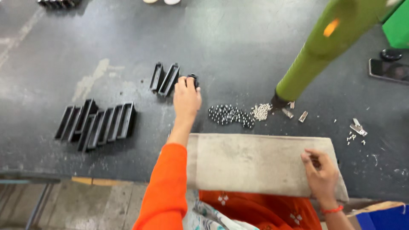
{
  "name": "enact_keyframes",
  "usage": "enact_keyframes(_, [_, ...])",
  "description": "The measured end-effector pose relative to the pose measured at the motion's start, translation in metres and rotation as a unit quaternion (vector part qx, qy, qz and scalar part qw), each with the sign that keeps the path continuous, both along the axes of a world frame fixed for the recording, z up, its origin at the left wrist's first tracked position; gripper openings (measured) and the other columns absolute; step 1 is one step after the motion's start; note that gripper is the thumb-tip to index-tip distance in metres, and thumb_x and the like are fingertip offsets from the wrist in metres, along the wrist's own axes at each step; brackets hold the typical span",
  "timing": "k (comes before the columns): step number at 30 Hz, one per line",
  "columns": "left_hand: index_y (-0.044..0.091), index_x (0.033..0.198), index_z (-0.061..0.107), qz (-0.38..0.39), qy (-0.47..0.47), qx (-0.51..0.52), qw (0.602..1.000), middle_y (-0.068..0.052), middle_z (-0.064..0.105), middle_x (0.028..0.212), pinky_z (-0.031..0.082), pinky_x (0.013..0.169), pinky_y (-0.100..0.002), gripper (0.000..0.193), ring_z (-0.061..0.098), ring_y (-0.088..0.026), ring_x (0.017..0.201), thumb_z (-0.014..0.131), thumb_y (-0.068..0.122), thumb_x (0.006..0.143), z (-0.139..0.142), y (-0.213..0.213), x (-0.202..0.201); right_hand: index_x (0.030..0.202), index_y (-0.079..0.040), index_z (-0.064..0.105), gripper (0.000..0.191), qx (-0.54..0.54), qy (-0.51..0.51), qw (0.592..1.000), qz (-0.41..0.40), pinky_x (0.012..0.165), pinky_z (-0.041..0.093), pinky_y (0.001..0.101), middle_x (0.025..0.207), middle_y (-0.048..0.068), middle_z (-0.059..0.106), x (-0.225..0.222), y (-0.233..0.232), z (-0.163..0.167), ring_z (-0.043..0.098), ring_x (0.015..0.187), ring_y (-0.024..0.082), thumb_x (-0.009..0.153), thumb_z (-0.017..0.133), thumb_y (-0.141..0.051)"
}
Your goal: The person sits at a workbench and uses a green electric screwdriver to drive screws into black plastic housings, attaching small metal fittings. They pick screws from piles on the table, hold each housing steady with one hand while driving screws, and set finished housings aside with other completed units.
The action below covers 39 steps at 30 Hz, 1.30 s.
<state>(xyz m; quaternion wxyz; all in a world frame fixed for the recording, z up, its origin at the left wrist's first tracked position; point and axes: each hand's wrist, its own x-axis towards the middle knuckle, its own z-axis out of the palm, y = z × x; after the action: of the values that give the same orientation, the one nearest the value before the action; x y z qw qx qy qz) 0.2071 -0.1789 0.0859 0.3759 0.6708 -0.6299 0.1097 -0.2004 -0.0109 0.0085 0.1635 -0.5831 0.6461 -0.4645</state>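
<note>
**Loose balls sit close to your reach**

Head view: your left hand (186, 99) is closed around a small black part (193, 79), just right of the two upright black trays (165, 78). Right of those trays lies a heap of steel balls (230, 115) — a careless sweep back could scatter them. Your right hand (320, 170) rests curled on the grey board (247, 162); whether it holds anything, I cannot tell.

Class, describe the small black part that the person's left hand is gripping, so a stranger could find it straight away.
Start at the dark grey worktable and find the pair of black rectangular plastic trays standing on edge near its middle. Just right of them, the left hand pinches a small black plastic part. Unlike the long open trays beside it, it is short, stubby and the only piece held in fingers.
</note>
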Motion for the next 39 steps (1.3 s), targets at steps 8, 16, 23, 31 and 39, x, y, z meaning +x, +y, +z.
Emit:
enact_keyframes(8, [0.014,0.122,0.067,0.070,-0.129,0.020,0.989,-0.007,0.062,0.135,0.045,0.097,-0.053,0.036,0.051,-0.034,0.126,0.075,0.024,0.088,0.002,-0.061,0.044,0.102,-0.006,0.073,0.017,-0.050,0.040,0.998,-0.019,0.078,0.055,0.0284,0.093,0.007,0.073,0.002,-0.002,-0.027,0.069,0.080,0.015,0.088,0.076,-0.015])
enact_keyframes(16, [0.018,0.125,0.068,0.132,-0.132,0.099,0.977,-0.011,0.045,0.151,0.025,0.105,-0.071,0.042,0.032,-0.042,0.141,0.067,0.034,0.087,0.011,-0.058,0.049,0.096,-0.007,0.074,0.016,-0.051,0.067,0.996,-0.015,0.079,0.056,0.0304,0.095,0.007,0.074,0.010,-0.006,-0.017,0.072,0.084,0.019,0.083,0.077,-0.016])
enact_keyframes(23, [0.007,0.106,0.075,0.061,-0.201,-0.057,0.976,-0.013,0.065,0.138,0.034,0.121,-0.050,0.024,0.051,-0.036,0.141,0.065,0.028,0.099,0.008,-0.043,0.040,0.094,-0.006,0.073,0.016,-0.052,0.079,0.995,0.023,0.078,0.056,0.0351,0.096,0.011,0.073,0.010,-0.003,-0.005,0.070,0.087,0.026,0.081,0.077,-0.015])
enact_keyframes(31, [-0.007,0.135,0.045,-0.073,0.368,-0.126,0.918,-0.021,0.056,0.123,0.048,0.104,-0.038,0.026,0.057,-0.024,0.112,0.055,0.007,0.116,-0.004,0.062,0.018,0.109,-0.003,0.075,0.027,0.053,-0.178,0.983,0.004,0.072,0.051,0.0264,0.093,0.006,0.077,0.019,-0.026,0.070,0.064,0.083,0.012,0.097,0.067,-0.026])
enact_keyframes(39, [0.014,0.150,0.033,-0.290,0.610,-0.163,0.719,-0.010,0.057,0.116,0.057,0.085,-0.034,0.068,0.062,-0.020,0.097,0.073,0.027,0.097,-0.062,0.135,-0.127,0.155,-0.003,0.034,0.090,-0.182,-0.203,0.889,0.369,0.107,0.055,0.0352,0.142,0.010,0.059,0.090,-0.065,0.219,0.064,0.120,0.016,0.086,0.087,-0.023])
